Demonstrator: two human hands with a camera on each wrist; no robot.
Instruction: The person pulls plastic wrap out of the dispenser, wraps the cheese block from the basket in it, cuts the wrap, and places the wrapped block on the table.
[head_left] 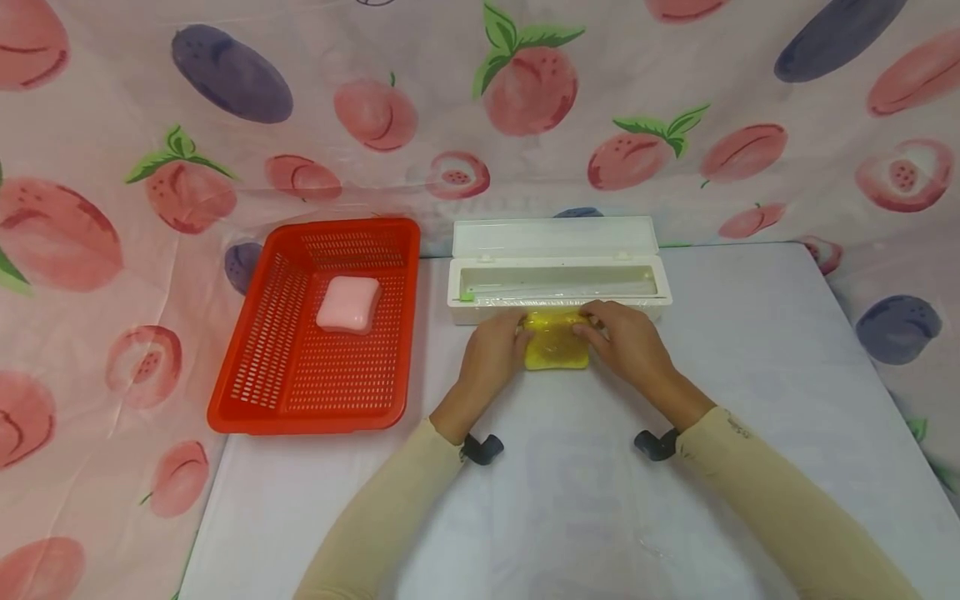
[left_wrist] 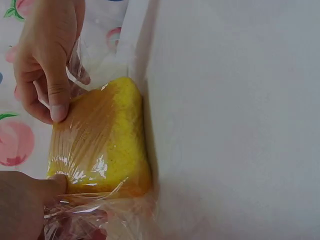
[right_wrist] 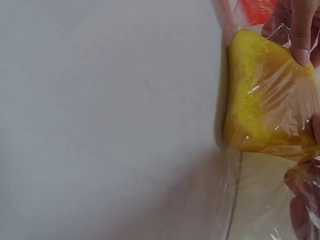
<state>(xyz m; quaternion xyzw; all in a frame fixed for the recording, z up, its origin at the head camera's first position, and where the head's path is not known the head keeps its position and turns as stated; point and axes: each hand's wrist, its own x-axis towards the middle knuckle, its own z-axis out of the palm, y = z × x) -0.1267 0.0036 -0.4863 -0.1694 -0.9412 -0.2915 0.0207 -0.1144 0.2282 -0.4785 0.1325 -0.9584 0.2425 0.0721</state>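
Observation:
A yellow square block (head_left: 557, 348), shaped like a soap bar, lies on the white table just in front of a white cling film dispenser (head_left: 480, 316). Clear cling film (left_wrist: 82, 132) stretches tightly over its top, creased toward the far edge, and loose film bunches at its sides. My left hand (head_left: 491, 350) pinches the film-covered block at its far left corner, thumb on top. At the far right corner my right hand (head_left: 628, 343) does the same, its thumb pressing on the film. The fingertips under the block's far edge are partly hidden.
The dispenser's lid (head_left: 555, 239) stands raised, and a small green slider (head_left: 467, 297) sits at the left of its front edge. To the left, a red plastic basket (head_left: 315, 421) holds a pink block (head_left: 349, 304). A fruit-patterned curtain (head_left: 300, 75) hangs behind the table.

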